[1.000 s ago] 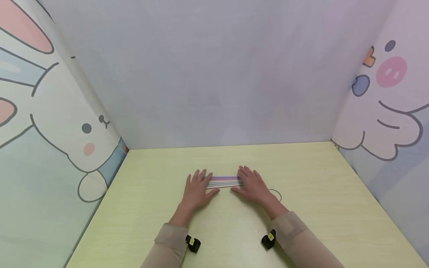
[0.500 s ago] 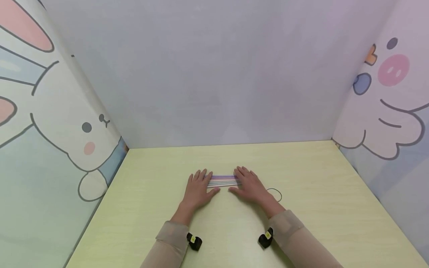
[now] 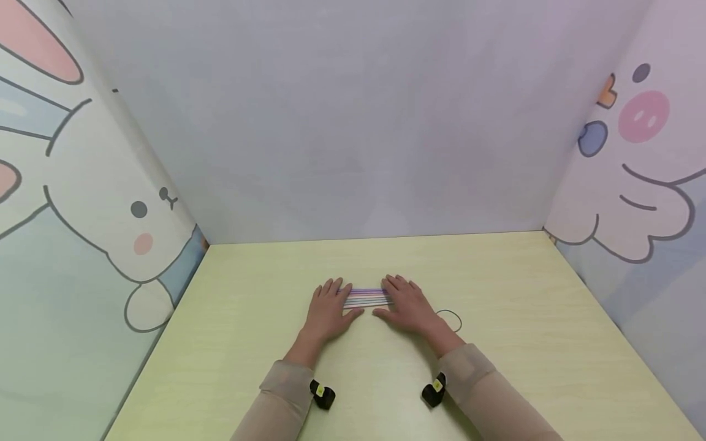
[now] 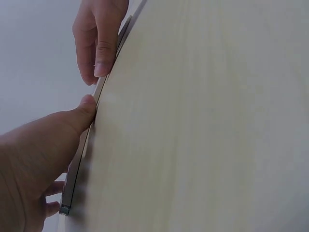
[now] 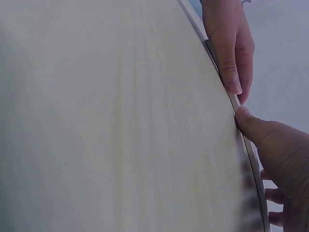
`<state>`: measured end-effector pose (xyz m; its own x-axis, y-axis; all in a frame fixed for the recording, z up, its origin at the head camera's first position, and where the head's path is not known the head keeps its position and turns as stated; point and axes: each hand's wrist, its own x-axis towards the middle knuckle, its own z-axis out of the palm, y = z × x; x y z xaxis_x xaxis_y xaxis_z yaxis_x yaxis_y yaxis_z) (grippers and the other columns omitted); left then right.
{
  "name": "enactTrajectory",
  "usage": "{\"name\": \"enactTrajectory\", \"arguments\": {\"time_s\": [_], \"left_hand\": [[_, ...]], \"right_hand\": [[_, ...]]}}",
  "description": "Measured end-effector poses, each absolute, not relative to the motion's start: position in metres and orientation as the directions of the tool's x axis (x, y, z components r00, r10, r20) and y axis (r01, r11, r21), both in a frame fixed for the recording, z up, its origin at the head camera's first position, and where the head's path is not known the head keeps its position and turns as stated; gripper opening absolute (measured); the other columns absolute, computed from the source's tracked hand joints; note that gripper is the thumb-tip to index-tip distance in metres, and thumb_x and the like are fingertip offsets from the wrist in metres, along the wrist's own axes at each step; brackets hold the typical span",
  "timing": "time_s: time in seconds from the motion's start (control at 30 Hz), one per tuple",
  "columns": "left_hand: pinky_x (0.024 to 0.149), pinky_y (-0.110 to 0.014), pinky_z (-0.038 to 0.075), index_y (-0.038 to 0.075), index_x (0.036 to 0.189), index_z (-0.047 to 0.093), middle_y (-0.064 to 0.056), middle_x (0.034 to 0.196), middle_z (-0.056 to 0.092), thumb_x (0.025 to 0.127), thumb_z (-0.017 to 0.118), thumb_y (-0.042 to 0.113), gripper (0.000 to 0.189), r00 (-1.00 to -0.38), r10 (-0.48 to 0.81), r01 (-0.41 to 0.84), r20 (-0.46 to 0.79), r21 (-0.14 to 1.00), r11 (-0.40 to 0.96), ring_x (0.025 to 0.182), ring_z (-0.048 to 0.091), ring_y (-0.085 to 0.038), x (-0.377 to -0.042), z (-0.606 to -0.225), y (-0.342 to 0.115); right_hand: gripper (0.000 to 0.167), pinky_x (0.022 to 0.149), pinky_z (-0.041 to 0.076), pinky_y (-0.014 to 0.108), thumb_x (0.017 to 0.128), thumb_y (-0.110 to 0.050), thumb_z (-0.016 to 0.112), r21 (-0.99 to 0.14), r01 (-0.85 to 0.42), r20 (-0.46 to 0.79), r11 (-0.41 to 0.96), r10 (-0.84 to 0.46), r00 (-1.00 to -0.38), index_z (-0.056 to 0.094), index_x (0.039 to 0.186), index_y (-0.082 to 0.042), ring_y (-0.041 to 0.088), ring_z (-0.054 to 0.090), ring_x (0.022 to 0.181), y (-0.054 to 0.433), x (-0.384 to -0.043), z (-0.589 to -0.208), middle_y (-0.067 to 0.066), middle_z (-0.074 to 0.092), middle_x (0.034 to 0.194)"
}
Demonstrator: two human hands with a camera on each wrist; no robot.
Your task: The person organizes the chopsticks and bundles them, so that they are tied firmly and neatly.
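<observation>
Several thin sticks (image 3: 365, 299), purple, pink and dark among them, lie side by side across the table in the head view. My left hand (image 3: 326, 313) rests over their left part with its fingers spread. From the other side my right hand (image 3: 410, 307) lies over their right part, fingers extended and thumb pointing inward. The thumb tips face each other across a small gap. In the left wrist view the sticks (image 4: 70, 181) appear edge-on as a low dark band, its near end showing beyond my left thumb. Both ends are hidden under the hands in the head view.
Beside my right wrist a thin dark loop (image 3: 461, 321) lies on the pale wooden table (image 3: 265, 282). A plain grey panel (image 3: 353, 122) stands along the back edge, with cartoon-printed panels on the left and right. Dark wrist cameras (image 3: 323, 396) sit at both cuffs.
My right hand has slid slightly left along the sticks, and my left hand has shifted a little right. The visible stretch of sticks between them has become shorter.
</observation>
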<state>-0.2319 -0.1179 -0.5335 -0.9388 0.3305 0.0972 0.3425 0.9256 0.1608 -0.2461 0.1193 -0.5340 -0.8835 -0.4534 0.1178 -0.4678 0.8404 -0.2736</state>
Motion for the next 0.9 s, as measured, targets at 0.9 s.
{"name": "enactTrajectory", "arguments": {"time_s": [0.9], "left_hand": [[0.101,-0.047,0.040,0.010,0.135,0.062,-0.009,0.126,0.061,0.094,0.064,0.053,0.060,-0.921,0.296,0.321,0.254,0.063,0.945,0.116,0.054,-0.031,-0.223,-0.528,-0.108]], "right_hand": [[0.039,0.087,0.046,0.051,0.092,-0.035,0.074,-0.218,-0.470,0.269,0.856,-0.410,-0.872,0.067,0.121,-0.009,0.032,0.059,0.108,0.107,-0.234,-0.528,0.011,0.064,0.121]]}}
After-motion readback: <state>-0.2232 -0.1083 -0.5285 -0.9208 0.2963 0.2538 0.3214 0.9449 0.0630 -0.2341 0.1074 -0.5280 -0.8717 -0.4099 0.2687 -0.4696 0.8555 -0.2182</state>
